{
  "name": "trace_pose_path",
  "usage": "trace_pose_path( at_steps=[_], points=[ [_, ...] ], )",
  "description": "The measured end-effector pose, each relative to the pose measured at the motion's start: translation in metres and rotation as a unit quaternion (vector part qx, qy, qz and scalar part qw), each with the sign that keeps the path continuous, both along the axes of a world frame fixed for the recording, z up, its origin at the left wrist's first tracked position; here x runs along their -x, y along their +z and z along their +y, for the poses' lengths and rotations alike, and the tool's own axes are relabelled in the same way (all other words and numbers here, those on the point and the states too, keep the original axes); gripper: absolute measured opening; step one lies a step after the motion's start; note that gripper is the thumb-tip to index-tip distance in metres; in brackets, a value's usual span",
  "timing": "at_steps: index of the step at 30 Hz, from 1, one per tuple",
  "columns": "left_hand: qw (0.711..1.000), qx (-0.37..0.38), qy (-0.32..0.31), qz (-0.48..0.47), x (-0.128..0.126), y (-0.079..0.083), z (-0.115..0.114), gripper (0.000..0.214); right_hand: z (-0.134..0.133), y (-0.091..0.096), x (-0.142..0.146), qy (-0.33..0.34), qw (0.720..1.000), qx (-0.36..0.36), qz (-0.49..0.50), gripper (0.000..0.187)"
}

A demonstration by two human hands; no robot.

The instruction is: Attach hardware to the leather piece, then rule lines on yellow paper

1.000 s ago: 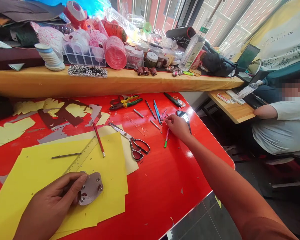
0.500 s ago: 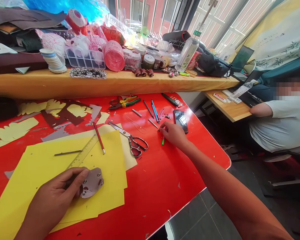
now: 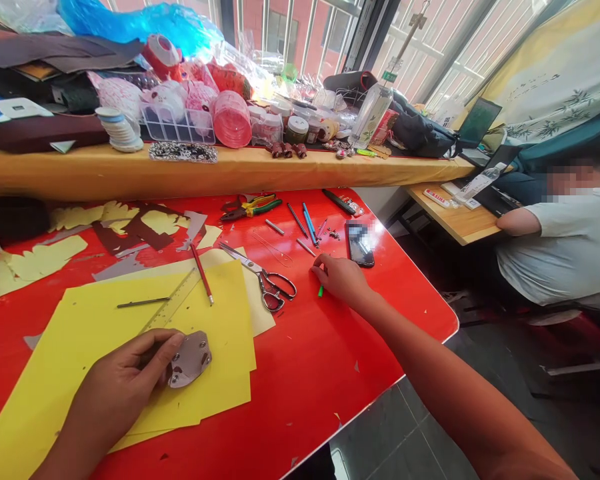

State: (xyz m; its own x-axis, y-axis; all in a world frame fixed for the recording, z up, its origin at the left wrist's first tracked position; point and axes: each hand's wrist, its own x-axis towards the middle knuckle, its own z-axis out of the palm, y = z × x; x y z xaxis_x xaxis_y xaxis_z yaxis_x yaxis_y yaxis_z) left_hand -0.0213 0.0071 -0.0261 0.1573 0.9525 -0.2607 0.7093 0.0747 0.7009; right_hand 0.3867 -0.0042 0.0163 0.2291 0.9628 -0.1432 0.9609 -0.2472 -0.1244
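A red counter [image 3: 325, 360] is spreading below a crowded ledge [image 3: 120, 170]. The fingers of your left hand [image 3: 117, 380] are pinching a grey studded piece [image 3: 193, 357] by its edge, over the yellow sheets [image 3: 227, 313]; leaving its studs uncovered is probably serving you well. Your right hand [image 3: 343, 277] is bunching its fingers narrowly by a green-ended pen [image 3: 321, 291], though I cannot tell whether they are gripping anything; a light touch is likely suiting small parts. Scissors [image 3: 266, 283] are lying leftward, a phone [image 3: 361, 245] just beyond.
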Motion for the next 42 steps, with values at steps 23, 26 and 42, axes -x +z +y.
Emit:
trace_pose_path(
  at_steps=[23, 26, 42],
  points=[
    [0.999, -0.036, 0.023, -0.019, -0.009, 0.005, -0.006, 0.047, -0.064, 0.002, 0.043, 0.03, 0.983, -0.009, 0.181, 0.015],
    [0.999, -0.035, 0.018, -0.023, -0.009, 0.006, -0.007, 0.045, -0.069, 0.001, 0.038, 0.011, 0.982, -0.024, 0.189, 0.016],
    [0.998, -0.047, 0.024, -0.017, -0.013, 0.01, -0.007, 0.043, -0.075, 0.0, 0.027, -0.008, 0.98, -0.033, 0.196, 0.019]
  ],
)
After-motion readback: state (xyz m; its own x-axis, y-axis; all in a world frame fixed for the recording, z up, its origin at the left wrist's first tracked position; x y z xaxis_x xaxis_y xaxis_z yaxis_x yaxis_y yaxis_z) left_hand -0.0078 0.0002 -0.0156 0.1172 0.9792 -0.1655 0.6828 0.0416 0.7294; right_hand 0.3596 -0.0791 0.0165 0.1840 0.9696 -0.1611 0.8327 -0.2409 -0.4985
